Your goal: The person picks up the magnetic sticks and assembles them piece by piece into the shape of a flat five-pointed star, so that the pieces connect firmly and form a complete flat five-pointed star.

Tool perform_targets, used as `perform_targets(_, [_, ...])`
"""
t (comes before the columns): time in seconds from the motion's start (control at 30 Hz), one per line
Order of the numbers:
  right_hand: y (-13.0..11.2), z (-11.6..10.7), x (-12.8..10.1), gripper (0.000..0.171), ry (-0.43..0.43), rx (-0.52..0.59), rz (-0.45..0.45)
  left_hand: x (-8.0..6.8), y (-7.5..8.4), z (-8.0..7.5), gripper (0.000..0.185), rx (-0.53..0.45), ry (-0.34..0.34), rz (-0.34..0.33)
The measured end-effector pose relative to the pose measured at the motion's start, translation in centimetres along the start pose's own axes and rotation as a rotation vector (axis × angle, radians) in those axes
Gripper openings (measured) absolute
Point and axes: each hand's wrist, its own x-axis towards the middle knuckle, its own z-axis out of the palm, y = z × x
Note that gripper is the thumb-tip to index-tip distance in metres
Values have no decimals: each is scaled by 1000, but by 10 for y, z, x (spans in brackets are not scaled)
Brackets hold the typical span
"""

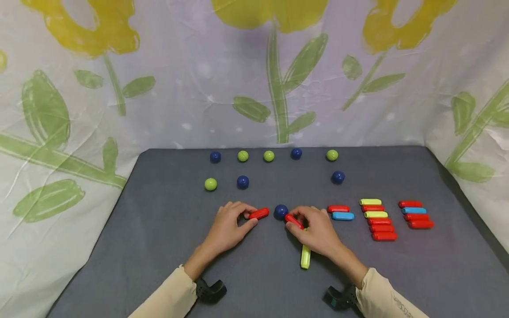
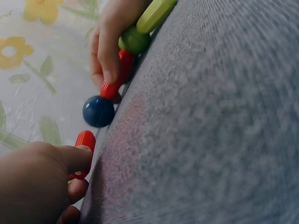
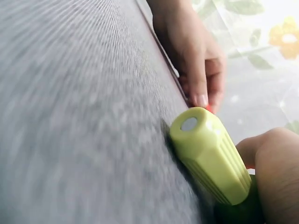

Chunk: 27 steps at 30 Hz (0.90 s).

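My left hand (image 1: 229, 226) pinches a red rod (image 1: 259, 213) between thumb and fingers, its free end pointing at a dark blue ball (image 1: 280, 212). On the ball's other side, my right hand (image 1: 317, 229) grips a second red rod (image 1: 294, 221). In the left wrist view that rod (image 2: 122, 65) meets the blue ball (image 2: 98, 111) at one end and a green ball (image 2: 134, 40) at the other. A yellow-green rod (image 1: 305, 256) extends from the green ball toward the front; its end shows a round metallic disc in the right wrist view.
Blue balls and green balls (image 1: 210, 184) stand in two loose rows at the back of the grey table (image 1: 159, 247). To the right lie a red and a blue rod (image 1: 343, 216), a stack-like row of yellow and red rods (image 1: 381, 228), and another group of red and blue rods (image 1: 416, 217).
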Motion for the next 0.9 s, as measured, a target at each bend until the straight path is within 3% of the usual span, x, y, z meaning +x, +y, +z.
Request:
perform_targets(0.37, [-10, 10, 8, 11, 17, 18, 52, 1, 2, 2, 19, -25, 24, -13])
perform_targets(0.7, [-12, 11, 7, 25, 31, 57, 121, 7, 4, 8, 18, 61, 42, -26])
perform_targets(0.9, [-13, 10, 8, 26, 4, 125, 102, 12, 7, 10, 23, 57, 54, -56])
